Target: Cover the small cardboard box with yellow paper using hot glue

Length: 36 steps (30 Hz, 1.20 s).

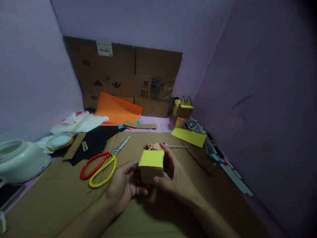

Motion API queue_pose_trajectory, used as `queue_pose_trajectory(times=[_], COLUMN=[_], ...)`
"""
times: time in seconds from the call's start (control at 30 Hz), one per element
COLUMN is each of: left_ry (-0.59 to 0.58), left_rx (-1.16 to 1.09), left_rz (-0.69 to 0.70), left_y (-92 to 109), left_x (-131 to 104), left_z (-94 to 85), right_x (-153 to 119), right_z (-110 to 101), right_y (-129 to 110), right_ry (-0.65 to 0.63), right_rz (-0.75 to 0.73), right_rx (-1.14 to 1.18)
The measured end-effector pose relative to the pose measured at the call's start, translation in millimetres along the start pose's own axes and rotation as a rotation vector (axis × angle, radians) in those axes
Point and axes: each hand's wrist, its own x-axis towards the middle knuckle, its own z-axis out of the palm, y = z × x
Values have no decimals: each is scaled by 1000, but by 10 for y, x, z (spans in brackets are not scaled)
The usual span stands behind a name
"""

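Note:
A small cardboard box (151, 174) with a yellow paper top is held above the brown cardboard sheet. My right hand (177, 175) grips its right side, thumb on the front face and index finger reaching past the far corner. Around the left side of the box curls my left hand (125, 185), its fingertips partly hidden behind and below the box. Just beyond lies a flower-patterned item (154, 145), partly covered by the box and right hand. Scissors (106, 165) with one red and one yellow handle rest to the left, blades pointing away from me.
A cardboard cat figure (185, 112) stands at the back right, behind a yellow paper strip (189, 137). Orange paper (119, 109) leans near the back cardboard panel (158, 66). At left are a white pot (27, 165) and a phone (10, 195). Purple walls enclose the work area.

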Motion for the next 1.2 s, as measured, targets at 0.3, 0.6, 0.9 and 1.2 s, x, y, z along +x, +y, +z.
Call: queue_pose_trajectory(times=[0.3,0.6,0.9,1.2], left_ry=[205,184,91,22], left_rx=[268,245,534,550], left_rz=[143,226,500,459], left_y=[55,56,-78,-56], left_x=[-55,-11,-20,-52], left_z=[6,-27,-58,-12], right_x=[-19,-21,21,13], right_z=[81,17,57,52], right_y=[-57,19,-10,7], right_ry=[-64,-116,82,52], right_rz=[113,66,228,156], right_rx=[-21,41,171,116])
